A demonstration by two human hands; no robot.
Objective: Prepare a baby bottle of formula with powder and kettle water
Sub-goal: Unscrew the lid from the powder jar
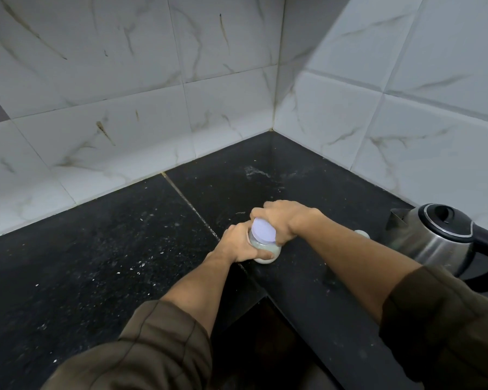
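Your left hand [238,244] wraps closed around the body of the small jar [265,249] of pale powder, which stands on the black counter [110,263] near the middle of the view. Your right hand [282,220] closes its fingers from above on the jar's lilac lid [262,230]. The steel kettle [434,237] stands at 3 o'clock from the jar, well apart.

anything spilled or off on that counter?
Yes: a whitish powdery smear on the black counter near the wall corner, with pale specks scattered around. Jar stands upright between both hands; kettle upright.
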